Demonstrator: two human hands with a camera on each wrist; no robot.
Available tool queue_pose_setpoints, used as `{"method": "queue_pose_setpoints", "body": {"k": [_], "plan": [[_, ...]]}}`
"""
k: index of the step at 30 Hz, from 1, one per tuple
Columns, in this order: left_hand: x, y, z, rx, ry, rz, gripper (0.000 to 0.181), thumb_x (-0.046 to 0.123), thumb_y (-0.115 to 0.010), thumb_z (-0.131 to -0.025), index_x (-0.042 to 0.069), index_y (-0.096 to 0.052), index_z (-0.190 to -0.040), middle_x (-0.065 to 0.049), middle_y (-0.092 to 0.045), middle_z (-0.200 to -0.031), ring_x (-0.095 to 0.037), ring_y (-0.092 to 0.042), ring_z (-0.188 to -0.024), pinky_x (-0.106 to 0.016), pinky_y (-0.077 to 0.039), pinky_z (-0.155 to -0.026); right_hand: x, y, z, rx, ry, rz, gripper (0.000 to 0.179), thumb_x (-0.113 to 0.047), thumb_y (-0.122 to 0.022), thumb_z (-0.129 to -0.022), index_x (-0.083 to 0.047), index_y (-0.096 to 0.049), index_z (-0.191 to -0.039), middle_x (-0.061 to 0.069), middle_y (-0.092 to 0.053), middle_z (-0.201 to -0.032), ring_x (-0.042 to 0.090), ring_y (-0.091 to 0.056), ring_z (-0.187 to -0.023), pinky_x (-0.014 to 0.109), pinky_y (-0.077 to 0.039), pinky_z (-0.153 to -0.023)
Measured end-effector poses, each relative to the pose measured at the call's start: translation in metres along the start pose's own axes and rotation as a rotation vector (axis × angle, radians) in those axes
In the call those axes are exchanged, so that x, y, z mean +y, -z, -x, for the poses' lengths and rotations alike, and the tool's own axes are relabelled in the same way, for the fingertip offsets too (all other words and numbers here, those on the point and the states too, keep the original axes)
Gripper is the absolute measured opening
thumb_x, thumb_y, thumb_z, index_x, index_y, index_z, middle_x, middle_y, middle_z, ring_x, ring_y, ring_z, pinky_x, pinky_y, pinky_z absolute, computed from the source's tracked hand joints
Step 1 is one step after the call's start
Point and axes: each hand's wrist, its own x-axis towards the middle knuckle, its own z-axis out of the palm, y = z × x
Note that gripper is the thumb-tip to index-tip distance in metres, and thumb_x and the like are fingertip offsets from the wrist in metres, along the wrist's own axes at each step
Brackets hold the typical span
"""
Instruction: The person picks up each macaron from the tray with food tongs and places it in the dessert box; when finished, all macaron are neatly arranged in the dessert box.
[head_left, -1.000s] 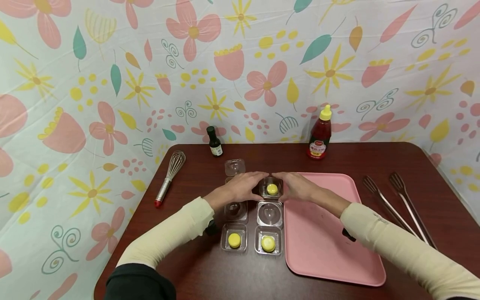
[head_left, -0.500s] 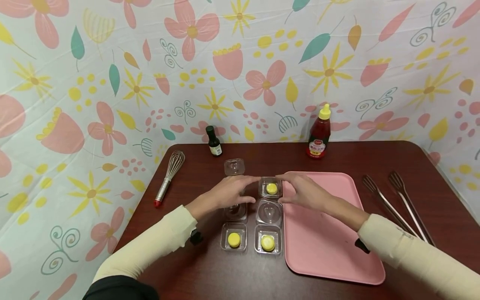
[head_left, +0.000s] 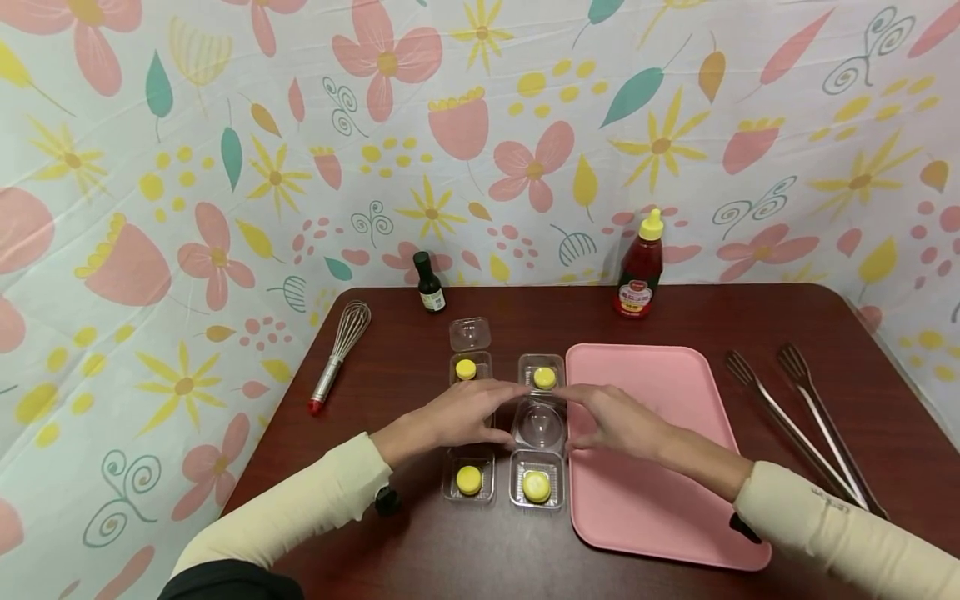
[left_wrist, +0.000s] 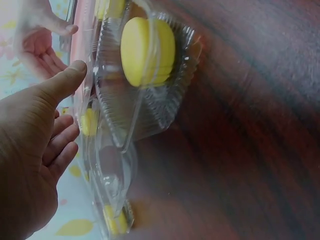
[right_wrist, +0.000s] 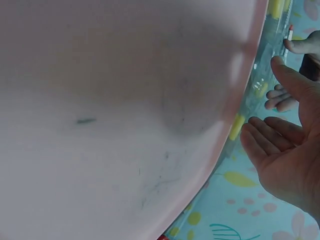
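Several clear plastic boxes hold one yellow macaron each. In the head view, a macaron (head_left: 544, 377) sits in the rear right box (head_left: 528, 364), and another macaron (head_left: 536, 487) in the front right box (head_left: 517, 502). Between these two lies a clear domed lid (head_left: 540, 425). My left hand (head_left: 465, 414) is left of this lid, partly covering the left row, fingers fairly straight. My right hand (head_left: 621, 423) is on its right, over the tray edge, thumb and fingers apart. Neither hand grips anything. In the left wrist view, a macaron (left_wrist: 148, 51) shows in its box near my left hand.
A pink tray (head_left: 667, 508) lies right of the boxes. A whisk (head_left: 341, 354) is at the left, and two long metal utensils (head_left: 780, 433) at the right. Along the back stand a small dark bottle (head_left: 430, 283) and a red sauce bottle (head_left: 640, 267) with a yellow cap.
Both hands have moved toward me, from beside the rear right box to beside the domed lid. The macaron in the rear left box has come into view. The boxes look unmoved.
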Motion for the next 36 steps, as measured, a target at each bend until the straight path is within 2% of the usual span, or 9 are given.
{"method": "queue_pose_setpoints", "body": {"k": [4,8,15,17,20,26,30,33,36], "plan": [[0.002,-0.004,0.0,-0.004,0.005,-0.006,0.085,0.049,-0.085,-0.09,0.017,-0.049,-0.16,-0.002,-0.057,-0.156,-0.017,-0.056,-0.139,-0.038,-0.049,-0.112,0.0,-0.005,0.001,-0.017,-0.01,-0.014,0.077,-0.012,-0.099,-0.074,0.001,-0.065,-0.142,0.014,-0.069,-0.139,0.033,-0.064,-0.128,0.053,-0.052,-0.105],[0.002,-0.006,-0.001,0.002,0.0,-0.01,0.084,0.049,-0.084,-0.09,0.016,-0.049,-0.159,-0.003,-0.057,-0.155,-0.018,-0.057,-0.138,-0.038,-0.051,-0.11,0.0,-0.01,0.002,-0.028,-0.009,0.006,0.079,-0.016,-0.099,-0.074,0.001,-0.064,-0.143,0.016,-0.068,-0.14,0.03,-0.066,-0.124,0.053,-0.053,-0.104],[0.002,-0.012,-0.002,0.003,0.0,-0.006,0.084,0.047,-0.085,-0.09,0.016,-0.049,-0.159,-0.002,-0.056,-0.155,-0.017,-0.058,-0.137,-0.039,-0.052,-0.108,0.001,-0.014,0.001,0.0,0.012,0.027,0.076,-0.019,-0.098,-0.077,0.003,-0.064,-0.141,0.018,-0.069,-0.137,0.019,-0.067,-0.093,0.047,-0.058,-0.092],[0.001,-0.013,-0.003,0.007,-0.001,0.0,0.084,0.046,-0.086,-0.09,0.016,-0.048,-0.159,-0.002,-0.056,-0.155,-0.017,-0.058,-0.137,-0.039,-0.052,-0.108,0.001,-0.014,0.001,0.0,0.01,0.023,0.075,-0.019,-0.097,-0.078,0.003,-0.064,-0.142,0.018,-0.069,-0.137,0.019,-0.066,-0.091,0.047,-0.058,-0.092],[0.0,-0.013,-0.003,0.014,-0.003,0.011,0.083,0.045,-0.086,-0.09,0.016,-0.048,-0.159,-0.002,-0.056,-0.154,-0.017,-0.058,-0.136,-0.039,-0.052,-0.108,0.001,-0.014,0.0,0.002,0.01,0.016,0.074,-0.019,-0.097,-0.079,0.003,-0.064,-0.142,0.018,-0.069,-0.137,0.02,-0.067,-0.094,0.048,-0.058,-0.095],[0.0,-0.012,-0.004,0.037,-0.005,0.037,0.084,0.042,-0.087,-0.091,0.013,-0.047,-0.159,-0.004,-0.057,-0.152,-0.02,-0.059,-0.135,-0.04,-0.053,-0.107,0.0,-0.013,0.0,0.014,0.02,0.006,0.072,-0.017,-0.097,-0.079,0.003,-0.064,-0.14,0.018,-0.07,-0.135,0.026,-0.07,-0.111,0.052,-0.056,-0.099],[0.0,-0.009,-0.004,0.048,-0.005,0.036,0.084,0.041,-0.087,-0.091,0.011,-0.046,-0.159,-0.004,-0.058,-0.15,-0.019,-0.059,-0.134,-0.039,-0.052,-0.108,-0.001,-0.01,-0.002,0.016,0.007,-0.02,0.073,-0.015,-0.096,-0.079,0.003,-0.064,-0.142,0.018,-0.07,-0.135,0.023,-0.072,-0.096,0.051,-0.058,-0.094],[0.0,-0.005,-0.005,0.058,-0.013,0.031,0.082,0.038,-0.086,-0.092,0.009,-0.047,-0.157,-0.005,-0.058,-0.15,-0.019,-0.059,-0.134,-0.038,-0.051,-0.108,-0.002,-0.008,-0.003,0.016,-0.004,-0.048,0.075,-0.013,-0.096,-0.079,0.003,-0.062,-0.144,0.018,-0.069,-0.137,0.027,-0.073,-0.1,0.052,-0.058,-0.096],[0.0,-0.001,-0.005,0.078,-0.022,0.028,0.08,0.037,-0.086,-0.092,0.007,-0.049,-0.156,-0.005,-0.058,-0.15,-0.02,-0.058,-0.134,-0.039,-0.051,-0.109,-0.003,-0.004,-0.004,0.022,-0.004,-0.074,0.074,-0.009,-0.095,-0.079,0.003,-0.062,-0.144,0.017,-0.069,-0.138,0.035,-0.071,-0.116,0.053,-0.057,-0.098]]}}
